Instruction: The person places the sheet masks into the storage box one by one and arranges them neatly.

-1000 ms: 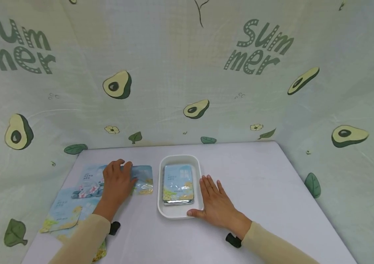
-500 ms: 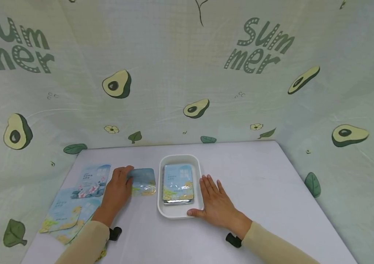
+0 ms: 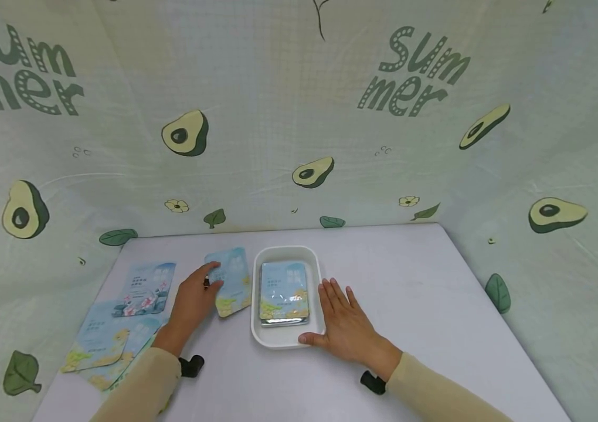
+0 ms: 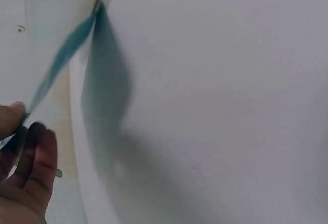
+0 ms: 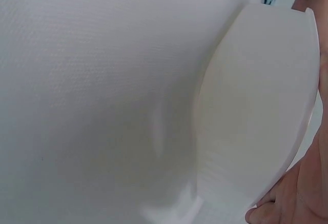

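Observation:
My left hand [image 3: 192, 302] pinches a flat light-blue sachet [image 3: 233, 284] by its left edge, thumb on one face and fingers on the other. In the left wrist view this sachet [image 4: 66, 49] shows nearly edge-on and slightly bent, its shadow falling on the white table. Just right of it stands a white rectangular tray [image 3: 282, 338]. Inside the tray lies a small stack of similar sachets [image 3: 284, 290], the top one printed with yellow flowers. My right hand [image 3: 349, 328] rests along the tray's right side, fingers straight and thumb at the front rim.
Several more sachets lie overlapping on the left of the table, among them one with pink flowers [image 3: 146, 293] and one with yellow print [image 3: 101, 334]. Others are partly under my left forearm. A patterned cloth [image 3: 257, 117] hangs behind the table [image 3: 410, 281].
The sachet in my left hand has turned from its dark, shiny side to its printed face and now stands by the tray's left side. My right hand and the tray stay put.

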Tool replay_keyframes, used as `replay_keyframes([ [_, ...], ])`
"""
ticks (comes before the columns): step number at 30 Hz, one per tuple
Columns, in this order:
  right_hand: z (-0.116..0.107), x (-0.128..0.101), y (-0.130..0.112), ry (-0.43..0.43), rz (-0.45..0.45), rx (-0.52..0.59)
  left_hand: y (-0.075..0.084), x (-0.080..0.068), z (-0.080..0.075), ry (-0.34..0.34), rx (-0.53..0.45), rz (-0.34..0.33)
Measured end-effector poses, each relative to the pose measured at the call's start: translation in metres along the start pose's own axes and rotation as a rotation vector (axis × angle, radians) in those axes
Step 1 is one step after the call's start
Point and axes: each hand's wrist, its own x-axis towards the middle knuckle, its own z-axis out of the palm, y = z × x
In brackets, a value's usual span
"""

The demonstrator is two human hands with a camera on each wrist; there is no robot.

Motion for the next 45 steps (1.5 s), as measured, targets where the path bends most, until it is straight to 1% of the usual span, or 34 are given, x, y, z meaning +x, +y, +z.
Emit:
replay_keyframes([
  [2, 0.001, 0.0, 0.0, 0.005, -0.007, -0.01, 0.003, 0.001, -0.003, -0.05, -0.014, -0.053],
  [3, 0.001, 0.0, 0.0, 0.008, -0.011, -0.014, 0.003, 0.001, -0.005, -0.06, -0.025, -0.07],
  [6, 0.001, 0.0, 0.001, 0.009, -0.026, -0.028, 0.003, 0.0, -0.013, -0.034, -0.074, -0.098],
  [9, 0.0, 0.0, 0.001, 0.002, -0.037, -0.028, 0.005, 0.0, -0.025, -0.01, -0.14, -0.127],
  [12, 0.0, 0.001, 0.001, 0.002, -0.041, -0.027, 0.011, 0.002, -0.039, -0.013, -0.188, -0.143],
  [14, 0.0, 0.001, 0.002, 0.009, -0.041, -0.026, 0.016, 0.003, -0.047, -0.027, -0.216, -0.153],
  [19, -0.001, 0.002, 0.001, 0.026, -0.039, -0.029, 0.024, 0.009, -0.063, -0.035, -0.255, -0.188],
  [22, -0.002, 0.002, 0.001, 0.017, -0.038, -0.032, 0.024, 0.012, -0.07, -0.048, -0.345, -0.207],
  [25, -0.003, 0.001, 0.001, 0.013, -0.034, -0.028, 0.026, 0.015, -0.072, -0.103, -0.452, -0.201],
  [28, -0.005, 0.001, 0.001, 0.004, -0.025, -0.032, 0.033, 0.019, -0.065, -0.169, -0.509, -0.18],
  [30, -0.006, 0.0, 0.001, 0.004, -0.021, -0.037, 0.041, 0.022, -0.056, -0.204, -0.52, -0.169],
  [33, -0.005, 0.0, 0.002, 0.004, -0.02, -0.051, 0.055, 0.027, -0.039, -0.257, -0.529, -0.169],
  [37, -0.003, 0.001, 0.001, 0.001, -0.019, -0.049, 0.071, 0.032, -0.014, -0.313, -0.524, -0.19],
  [41, -0.002, 0.001, 0.0, -0.007, -0.016, -0.039, 0.081, 0.036, 0.009, -0.323, -0.52, -0.2],
  [45, -0.002, 0.001, 0.0, -0.009, -0.017, -0.046, 0.086, 0.038, 0.025, -0.312, -0.49, -0.198],
])
